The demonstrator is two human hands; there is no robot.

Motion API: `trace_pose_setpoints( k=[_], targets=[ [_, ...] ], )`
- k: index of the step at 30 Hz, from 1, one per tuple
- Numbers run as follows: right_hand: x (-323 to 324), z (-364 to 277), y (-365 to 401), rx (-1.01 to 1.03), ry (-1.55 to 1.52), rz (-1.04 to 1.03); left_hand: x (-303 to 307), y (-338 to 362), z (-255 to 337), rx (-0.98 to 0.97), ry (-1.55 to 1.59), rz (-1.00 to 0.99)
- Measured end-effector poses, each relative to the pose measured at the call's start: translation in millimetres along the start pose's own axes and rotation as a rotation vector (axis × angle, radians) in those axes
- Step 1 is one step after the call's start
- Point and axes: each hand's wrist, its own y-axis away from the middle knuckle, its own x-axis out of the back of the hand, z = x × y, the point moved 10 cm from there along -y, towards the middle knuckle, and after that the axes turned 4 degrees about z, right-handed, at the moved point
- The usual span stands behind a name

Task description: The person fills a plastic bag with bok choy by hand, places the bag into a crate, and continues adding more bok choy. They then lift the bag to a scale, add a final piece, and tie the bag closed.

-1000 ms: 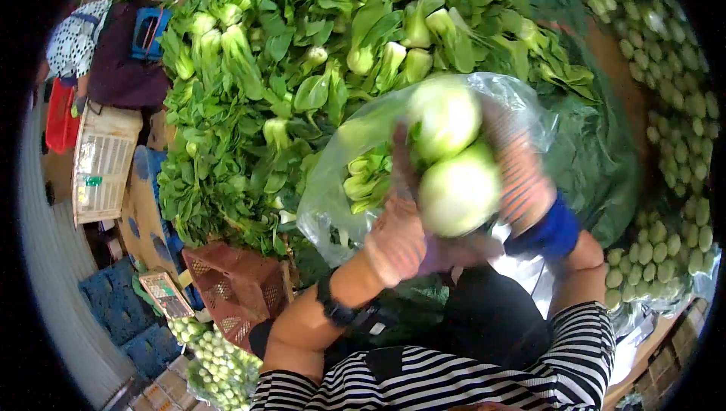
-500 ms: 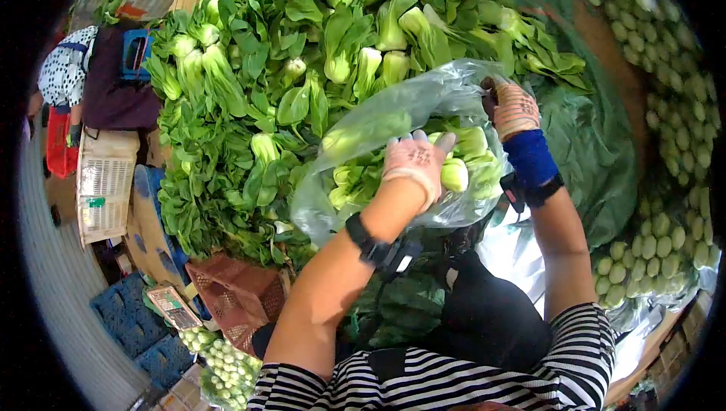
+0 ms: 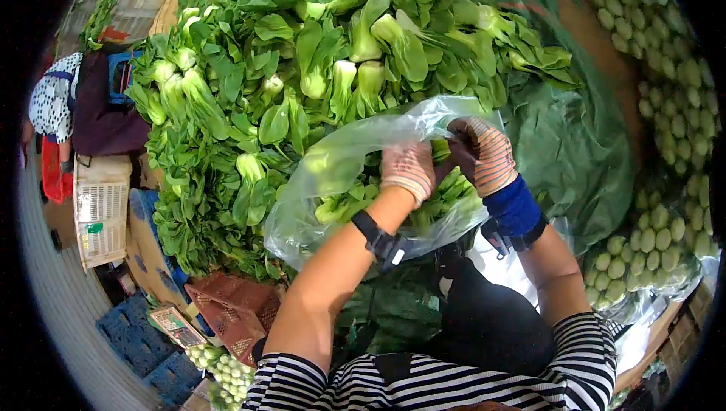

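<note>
A clear plastic bag (image 3: 291, 210) lies open in front of me with several heads of bok choy (image 3: 340, 205) inside. My left hand (image 3: 408, 170), in a pale printed glove, reaches into the bag's mouth among the greens; its fingers are hidden behind the film and leaves. At the bag's right rim is my right hand (image 3: 488, 155), in a striped glove with dark fingertips, its fingers curled closed on the plastic. The two hands are close together. Beyond the bag spreads a large heap of loose bok choy (image 3: 249, 169).
Green sheeting (image 3: 578, 161) lies right of the heap. Packed pale-green oval produce (image 3: 650, 248) lines the right side. A reddish-brown crate (image 3: 231, 309), blue crates (image 3: 136, 328) and a white crate (image 3: 102, 207) stand left. Another person (image 3: 57, 97) in spotted clothing is at far left.
My right hand has moved left and down with the bag's rim, nearer my left hand. My left hand's fingers, visible on the bok choy before, are now hidden. The view has shifted slightly.
</note>
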Motion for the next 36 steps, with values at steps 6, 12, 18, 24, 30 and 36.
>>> trace_pose_setpoints(
  k=[6, 12, 18, 24, 30, 36],
  targets=[
    [-50.4, -42.1, 15.7, 0.294, 0.365, -0.505, -150.4, -35.8, 18.5, -0.402, -0.014, 0.045],
    [10.5, -110.0, -77.7, 0.142, 0.133, -0.256, -42.2, 14.7, 5.7, -0.16, -0.032, 0.297],
    [-90.6, 36.0, -205.3, -0.105, 0.628, -0.031, 24.8, 70.6, -3.1, -0.068, 0.09, 0.1],
    [-42.2, -18.1, -161.7, 0.168, 0.14, 0.145, 97.7, 129.3, -76.6, 0.08, 0.887, 0.578],
    [-76.3, -142.1, -47.0, 0.63, -0.264, -0.422, 119.2, 71.1, -83.2, -0.07, 1.403, 0.715],
    [-3.0, -72.5, -132.9, 0.212, 0.142, 0.089, 106.9, 96.2, -102.4, -0.335, 0.81, 0.992]
  ],
)
